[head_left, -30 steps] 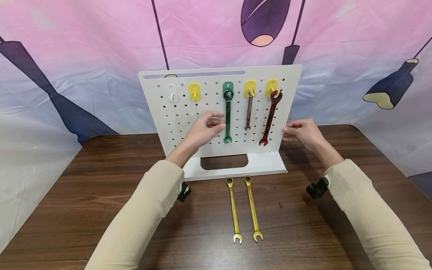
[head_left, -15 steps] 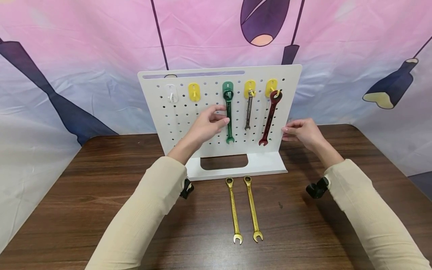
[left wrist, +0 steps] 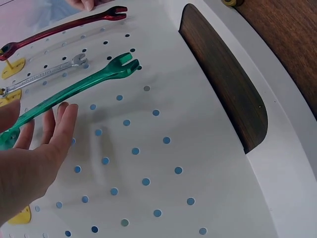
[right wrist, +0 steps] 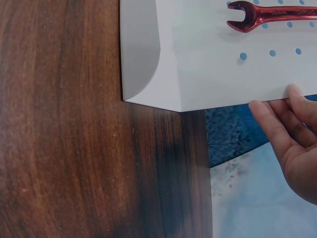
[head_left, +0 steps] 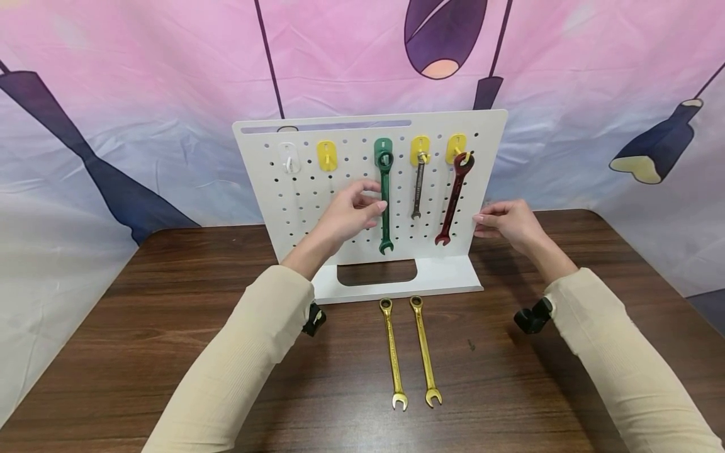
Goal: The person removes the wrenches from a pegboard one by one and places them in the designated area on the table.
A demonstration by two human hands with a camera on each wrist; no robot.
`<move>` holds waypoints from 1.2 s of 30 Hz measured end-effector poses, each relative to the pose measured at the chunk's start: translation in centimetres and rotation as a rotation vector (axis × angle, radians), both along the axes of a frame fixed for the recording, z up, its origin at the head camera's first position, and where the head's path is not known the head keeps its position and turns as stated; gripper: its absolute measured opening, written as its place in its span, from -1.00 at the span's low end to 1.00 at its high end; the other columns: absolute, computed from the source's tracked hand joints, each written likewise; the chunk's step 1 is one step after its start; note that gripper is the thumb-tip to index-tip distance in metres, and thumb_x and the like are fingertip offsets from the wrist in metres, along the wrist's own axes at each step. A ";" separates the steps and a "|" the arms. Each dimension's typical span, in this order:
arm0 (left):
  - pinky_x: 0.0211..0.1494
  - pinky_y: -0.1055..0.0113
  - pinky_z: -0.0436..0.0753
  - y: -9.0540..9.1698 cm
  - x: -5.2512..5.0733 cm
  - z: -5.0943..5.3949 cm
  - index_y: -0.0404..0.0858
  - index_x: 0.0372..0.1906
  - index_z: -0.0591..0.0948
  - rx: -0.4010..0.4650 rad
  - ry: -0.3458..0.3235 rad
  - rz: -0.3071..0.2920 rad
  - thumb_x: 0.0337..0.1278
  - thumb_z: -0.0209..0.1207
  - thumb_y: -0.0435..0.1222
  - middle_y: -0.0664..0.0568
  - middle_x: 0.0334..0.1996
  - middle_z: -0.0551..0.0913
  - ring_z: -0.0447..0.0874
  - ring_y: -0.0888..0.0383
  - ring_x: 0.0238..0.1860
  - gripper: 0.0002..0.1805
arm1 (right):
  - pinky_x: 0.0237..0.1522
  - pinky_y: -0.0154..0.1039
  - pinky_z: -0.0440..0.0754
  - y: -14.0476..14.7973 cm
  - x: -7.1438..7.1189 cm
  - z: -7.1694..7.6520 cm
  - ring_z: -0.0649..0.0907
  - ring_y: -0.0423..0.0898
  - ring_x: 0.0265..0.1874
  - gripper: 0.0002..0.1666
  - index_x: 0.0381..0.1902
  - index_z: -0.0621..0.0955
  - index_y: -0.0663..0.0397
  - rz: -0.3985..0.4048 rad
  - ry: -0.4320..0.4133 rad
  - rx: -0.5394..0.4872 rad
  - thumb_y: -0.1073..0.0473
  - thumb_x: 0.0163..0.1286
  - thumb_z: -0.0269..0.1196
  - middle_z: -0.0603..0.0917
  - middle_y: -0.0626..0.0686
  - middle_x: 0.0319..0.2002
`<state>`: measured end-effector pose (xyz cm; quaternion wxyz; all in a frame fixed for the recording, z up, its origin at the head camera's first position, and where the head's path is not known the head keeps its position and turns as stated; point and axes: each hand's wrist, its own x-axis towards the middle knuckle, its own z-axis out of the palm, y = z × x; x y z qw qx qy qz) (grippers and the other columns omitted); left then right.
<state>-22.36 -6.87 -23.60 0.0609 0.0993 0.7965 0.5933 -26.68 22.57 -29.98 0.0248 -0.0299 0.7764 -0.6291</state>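
In the head view my left hand (head_left: 351, 212) pinches the shaft of a green combination wrench (head_left: 386, 223) between thumb and fingers. The wrench's ring end overlaps the green hook (head_left: 382, 145) on a white pegboard (head_left: 436, 123). Seen from the left wrist, the open end of the green wrench (left wrist: 91, 81) stands away from the board. Whether its ring is still around the hook is unclear. My right hand (head_left: 510, 223) holds the board's right edge, with thumb in front and fingers behind in the right wrist view.
A small silver wrench (head_left: 418, 189) and a red wrench (head_left: 453, 204) hang from yellow hooks to the right. A white hook (head_left: 289, 157) and a yellow hook (head_left: 326, 155) are bare. Two gold wrenches (head_left: 393, 355) lie on the wooden table (head_left: 170, 340).
My left hand has moved right to the green wrench and taken hold of it. The wrench's lower end has swung outward from the board. The right hand stays put.
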 end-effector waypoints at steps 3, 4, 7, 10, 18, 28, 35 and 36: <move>-0.05 0.28 0.64 0.2 0.0 0.0 -0.30 0.11 0.39 0.023 0.000 0.005 0.24 0.05 -0.40 -0.19 -0.08 0.51 0.52 -0.01 -0.09 -0.66 | -0.09 -0.04 0.63 0.0 0.0 0.1 0.66 -0.12 -0.39 -0.78 -0.20 0.54 0.56 0.000 -0.001 0.008 0.42 0.26 0.16 0.53 0.12 -0.30; -0.08 0.30 0.65 0.2 0.0 -0.1 -0.31 0.10 0.39 0.030 0.002 0.006 0.23 0.05 -0.41 -0.19 -0.09 0.51 0.53 -0.01 -0.10 -0.67 | -0.09 -0.04 0.63 0.0 0.0 0.1 0.66 -0.12 -0.39 -0.77 -0.19 0.53 0.57 0.001 -0.001 0.012 0.42 0.26 0.16 0.53 0.12 -0.30; -0.14 0.33 0.67 0.3 0.0 -0.2 -0.33 0.07 0.40 0.043 0.008 0.002 0.22 0.06 -0.42 -0.21 -0.15 0.52 0.55 -0.02 -0.16 -0.69 | -0.09 -0.06 0.63 0.0 0.0 0.1 0.66 -0.13 -0.39 -0.73 -0.16 0.51 0.59 0.001 -0.004 0.017 0.41 0.26 0.16 0.53 0.14 -0.28; -0.18 0.33 0.68 0.4 0.1 -0.3 -0.33 0.03 0.41 0.040 0.014 -0.002 0.22 0.07 -0.41 -0.20 -0.23 0.52 0.58 -0.02 -0.22 -0.72 | -0.08 -0.04 0.62 0.0 0.0 0.1 0.66 -0.12 -0.38 -0.72 -0.15 0.51 0.59 0.002 -0.007 0.018 0.39 0.26 0.16 0.52 0.15 -0.27; -0.20 0.28 0.69 0.6 0.4 -0.2 -0.34 -0.04 0.41 0.023 0.038 -0.014 0.22 0.07 -0.41 -0.17 -0.28 0.52 0.60 -0.01 -0.28 -0.77 | -0.09 -0.04 0.63 0.0 -0.1 0.1 0.66 -0.13 -0.38 -0.75 -0.18 0.52 0.58 0.002 -0.003 0.018 0.40 0.26 0.16 0.52 0.14 -0.27; -0.19 0.18 0.69 0.6 0.9 -0.1 -0.32 -0.09 0.41 0.014 0.065 -0.011 0.23 0.06 -0.41 -0.16 -0.34 0.52 0.59 0.01 -0.34 -0.82 | -0.09 -0.03 0.63 0.0 0.0 0.1 0.67 -0.12 -0.39 -0.74 -0.17 0.52 0.58 -0.001 0.000 0.024 0.40 0.26 0.16 0.52 0.15 -0.26; -0.29 0.31 0.71 0.6 1.6 0.0 -0.31 -0.09 0.43 0.022 0.074 -0.005 0.23 0.06 -0.41 -0.16 -0.35 0.54 0.62 0.02 -0.36 -0.82 | -0.11 -0.06 0.64 0.1 0.1 0.1 0.66 -0.12 -0.38 -0.69 -0.14 0.51 0.58 -0.003 -0.003 0.052 0.36 0.27 0.17 0.52 0.16 -0.25; -0.30 0.32 0.71 0.6 1.7 0.0 -0.31 -0.08 0.43 0.024 0.076 -0.005 0.23 0.06 -0.41 -0.16 -0.35 0.55 0.62 0.03 -0.36 -0.82 | -0.12 -0.07 0.65 0.1 0.1 0.1 0.66 -0.12 -0.38 -0.69 -0.13 0.51 0.58 -0.005 -0.004 0.056 0.35 0.27 0.17 0.52 0.17 -0.24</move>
